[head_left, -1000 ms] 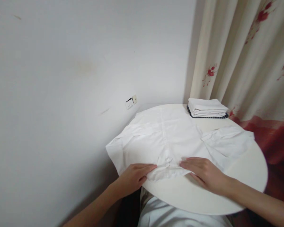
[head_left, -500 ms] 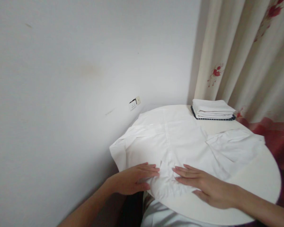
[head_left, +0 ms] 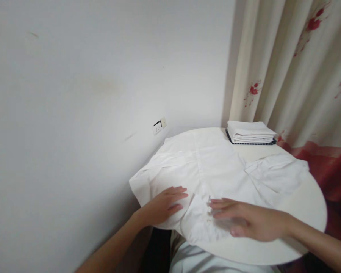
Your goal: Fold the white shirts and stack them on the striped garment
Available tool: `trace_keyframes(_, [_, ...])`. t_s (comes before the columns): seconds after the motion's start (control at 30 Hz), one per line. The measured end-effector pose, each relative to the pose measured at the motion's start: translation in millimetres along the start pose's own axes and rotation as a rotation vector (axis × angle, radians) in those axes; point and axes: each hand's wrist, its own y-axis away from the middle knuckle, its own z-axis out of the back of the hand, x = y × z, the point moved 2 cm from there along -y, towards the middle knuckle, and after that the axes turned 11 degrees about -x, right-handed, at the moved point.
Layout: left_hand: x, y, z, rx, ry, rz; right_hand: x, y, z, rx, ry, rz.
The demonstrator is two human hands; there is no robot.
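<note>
A white shirt lies spread over a round white table, its collar end toward me and its sleeves reaching out to both sides. My left hand rests on the cloth left of the collar, fingers stretched out and holding nothing. On the other side of the collar is my right hand, fingers extended, slightly smeared by motion. Its fingertips are at the collar's right edge; whether they touch the cloth I cannot tell.
A stack of folded white cloth sits on a dark-edged base at the table's back right. The wall with a power socket runs along the left. A flowered curtain hangs behind the table.
My left hand has moved slightly up and away from the collar. My right hand has tilted, and the collar cloth between the hands looks flatter. The view has shifted a little.
</note>
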Motion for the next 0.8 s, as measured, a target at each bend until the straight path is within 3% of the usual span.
trace_keyframes(0.13, [2.8,-9.0,-15.6,-0.121,-0.092,0.068,-25.2,-22.0,4.1,-0.230,0.113,-0.087])
trace_keyframes(0.33, [1.5,-7.4,-29.4,-0.091,-0.197,0.011,-62.0,-30.2,-28.8,-0.190,0.407,-0.118])
trace_keyframes(0.5, [7.6,-8.9,-26.1,-0.073,-0.204,0.011,-64.0,-25.3,-36.0,-0.216,0.446,-0.148])
trace_keyframes(0.63, [15.9,-10.0,-29.3,-0.120,-0.298,0.142,-62.1,-20.6,-34.3,-0.228,0.440,-0.157])
trace_keyframes(0.8, [23.5,-5.0,-37.2,-0.158,-0.397,0.261,-64.8,-16.4,-36.8,-0.338,0.517,-0.206])
